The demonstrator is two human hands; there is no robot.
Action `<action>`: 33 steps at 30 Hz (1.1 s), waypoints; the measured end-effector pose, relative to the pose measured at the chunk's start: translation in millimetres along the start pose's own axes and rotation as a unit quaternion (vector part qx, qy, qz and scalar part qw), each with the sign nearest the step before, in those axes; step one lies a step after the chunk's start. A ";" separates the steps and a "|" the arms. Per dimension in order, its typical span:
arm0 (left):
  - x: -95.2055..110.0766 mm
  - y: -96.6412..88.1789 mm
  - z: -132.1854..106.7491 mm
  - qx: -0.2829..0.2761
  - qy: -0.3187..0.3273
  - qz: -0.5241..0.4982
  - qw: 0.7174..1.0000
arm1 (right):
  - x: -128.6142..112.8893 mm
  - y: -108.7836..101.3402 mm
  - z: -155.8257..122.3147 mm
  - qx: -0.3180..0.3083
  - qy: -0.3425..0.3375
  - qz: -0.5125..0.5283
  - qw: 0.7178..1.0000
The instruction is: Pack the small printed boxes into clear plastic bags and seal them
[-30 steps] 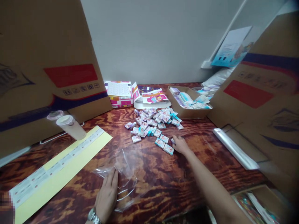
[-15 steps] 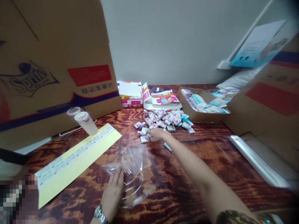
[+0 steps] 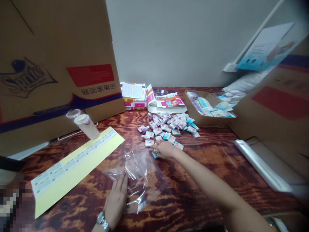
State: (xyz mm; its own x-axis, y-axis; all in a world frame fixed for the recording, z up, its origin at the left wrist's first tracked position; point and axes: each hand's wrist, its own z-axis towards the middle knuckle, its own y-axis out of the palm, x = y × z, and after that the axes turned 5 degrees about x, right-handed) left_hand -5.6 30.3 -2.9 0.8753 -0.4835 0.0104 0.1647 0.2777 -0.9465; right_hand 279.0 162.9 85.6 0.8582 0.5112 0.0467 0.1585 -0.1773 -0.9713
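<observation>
My left hand (image 3: 117,201) lies flat with fingers stretched on the near edge of a clear plastic bag (image 3: 140,175) on the wooden table (image 3: 207,174). A watch is on that wrist. My right hand (image 3: 164,149) reaches across to the near edge of a heap of small purple and teal boxes (image 3: 169,124). Its fingers are curled over a few of the small boxes (image 3: 154,154) just beyond the bag's far edge.
A yellow sheet with a white sticker strip (image 3: 74,164) lies at the left, a lidded cup (image 3: 87,126) behind it. Large cardboard boxes stand at left (image 3: 55,64) and right (image 3: 277,106). An open carton of packets (image 3: 205,108), printed sheets (image 3: 169,101) and a plastic roll (image 3: 263,166) are nearby.
My right hand swept left across the heap's front, then pulled back toward the bag, dragging a few small boxes with it. My left hand stayed on the bag. The view shifted slightly.
</observation>
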 end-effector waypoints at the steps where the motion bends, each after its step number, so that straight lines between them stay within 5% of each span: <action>1: 0.2 0.4 -0.4 -0.001 -0.001 -0.004 1.000 | -3.3 6.8 -3.2 0.005 -0.026 -0.005 1.000; 4: -0.2 2.5 -2.3 -0.003 -0.009 -0.013 1.000 | 1.9 22.7 -24.9 0.009 -0.048 -0.035 0.998; 10: -1.5 4.0 -1.8 -0.008 -0.015 -0.012 1.000 | 40.3 21.3 -63.9 -0.076 0.027 -0.028 0.996; 16: -0.2 0.4 2.2 0.000 0.000 -0.011 1.000 | 34.4 5.5 -23.7 0.054 0.111 0.015 0.992; 23: -2.9 -2.7 -0.3 0.004 -0.010 -0.005 1.000 | 48.1 3.2 -21.7 -0.026 0.207 0.034 0.977; 26: -1.3 -3.7 1.3 -0.003 -0.017 -0.005 1.000 | 46.5 5.2 -19.4 0.002 0.239 0.049 0.970; 33: 4.9 -8.7 5.6 0.002 -0.002 -0.008 1.000 | 11.7 25.8 36.3 0.046 0.319 0.098 0.942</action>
State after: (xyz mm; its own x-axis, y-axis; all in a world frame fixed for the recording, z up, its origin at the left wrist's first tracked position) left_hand -0.2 30.1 7.3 0.8740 -0.4851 0.0273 0.1814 0.2737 -0.9445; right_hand 275.4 194.8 52.6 0.9899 -0.1381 -0.0331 -0.0509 -0.1269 -0.9906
